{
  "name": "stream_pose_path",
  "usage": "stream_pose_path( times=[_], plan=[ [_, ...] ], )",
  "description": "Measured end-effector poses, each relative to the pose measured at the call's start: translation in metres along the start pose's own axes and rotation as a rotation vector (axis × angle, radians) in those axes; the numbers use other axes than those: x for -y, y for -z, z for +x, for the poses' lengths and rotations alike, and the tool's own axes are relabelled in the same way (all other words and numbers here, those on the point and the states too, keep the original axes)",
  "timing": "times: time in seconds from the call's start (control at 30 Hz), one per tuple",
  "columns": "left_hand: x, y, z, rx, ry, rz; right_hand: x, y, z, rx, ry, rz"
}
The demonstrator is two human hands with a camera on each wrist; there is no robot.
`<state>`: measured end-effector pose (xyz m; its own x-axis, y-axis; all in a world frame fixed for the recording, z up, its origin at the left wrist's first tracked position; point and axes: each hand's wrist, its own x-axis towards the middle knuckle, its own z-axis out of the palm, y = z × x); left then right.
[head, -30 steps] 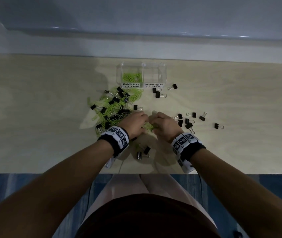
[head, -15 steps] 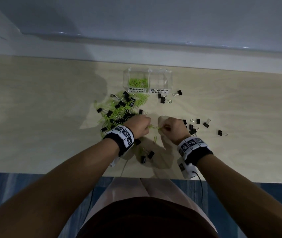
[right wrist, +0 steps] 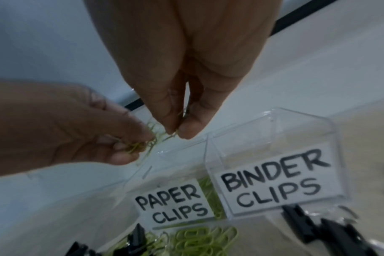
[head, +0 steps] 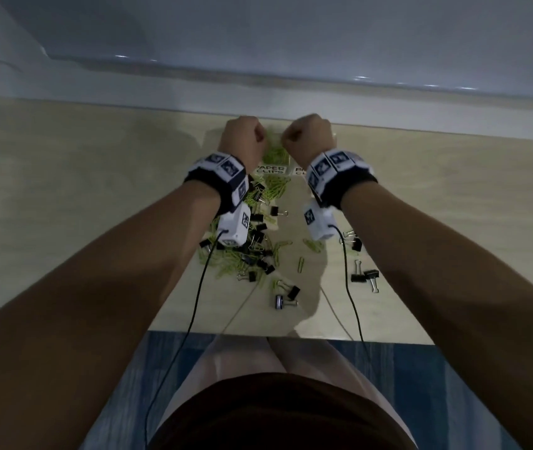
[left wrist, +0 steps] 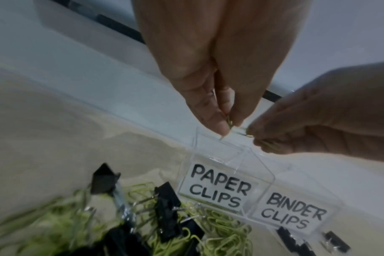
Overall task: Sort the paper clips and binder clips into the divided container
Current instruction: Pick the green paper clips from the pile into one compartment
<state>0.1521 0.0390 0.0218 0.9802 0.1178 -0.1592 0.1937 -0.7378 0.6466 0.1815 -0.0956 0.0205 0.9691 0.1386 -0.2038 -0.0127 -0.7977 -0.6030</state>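
Observation:
Both hands hang side by side above the clear divided container point(right wrist: 274, 124), over its compartment labelled PAPER CLIPS point(left wrist: 217, 187). My left hand point(left wrist: 228, 126) pinches green paper clips point(right wrist: 140, 145) in its fingertips. My right hand point(right wrist: 175, 134) pinches a green paper clip too. In the head view the left hand point(head: 252, 138) and right hand point(head: 294, 138) hide most of the container. Green paper clips point(head: 275, 155) lie in the paper clip compartment. The BINDER CLIPS compartment point(right wrist: 272, 180) looks empty.
A mixed pile of green paper clips and black binder clips point(head: 245, 251) lies on the wooden table point(head: 80, 206) in front of the container. More binder clips point(head: 364, 276) are scattered at right. A wall ledge point(head: 421, 105) runs behind the container.
Both hands rose from the pile near the table's front and moved forward to above the container, carrying green paper clips.

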Motion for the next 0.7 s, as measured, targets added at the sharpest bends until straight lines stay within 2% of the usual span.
stream_pose_path(
  times=[0.1, 0.2, 0.23, 0.33, 0.4, 0.47, 0.53, 0.7],
  plan=[
    [-0.003, -0.005, 0.004, 0.081, -0.014, 0.13, 0.002, -0.004, 0.004, 0.057, 0.02, -0.123],
    [0.0, -0.006, -0.031, 0.106, -0.169, 0.2, -0.012, -0.002, -0.036, 0.037, 0.146, -0.171],
    [0.004, -0.006, -0.05, 0.159, -0.228, 0.196, -0.021, -0.005, -0.055, 0.074, 0.175, -0.164],
    [0.02, -0.014, -0.108, 0.51, -0.377, 0.245, -0.055, -0.015, -0.115, 0.35, 0.231, -0.132],
    [0.032, -0.026, -0.135, 0.688, -0.474, 0.324, -0.074, -0.024, -0.152, 0.459, 0.308, -0.126],
    [0.042, -0.039, -0.153, 0.708, -0.53, 0.398, -0.089, -0.036, -0.182, 0.434, 0.42, -0.058],
    [0.047, -0.048, -0.16, 0.677, -0.524, 0.45, -0.1, -0.048, -0.202, 0.4, 0.42, 0.01],
    [0.052, -0.058, -0.155, 0.696, -0.507, 0.485, -0.105, -0.064, -0.22, 0.352, 0.367, -0.012]
  ],
)
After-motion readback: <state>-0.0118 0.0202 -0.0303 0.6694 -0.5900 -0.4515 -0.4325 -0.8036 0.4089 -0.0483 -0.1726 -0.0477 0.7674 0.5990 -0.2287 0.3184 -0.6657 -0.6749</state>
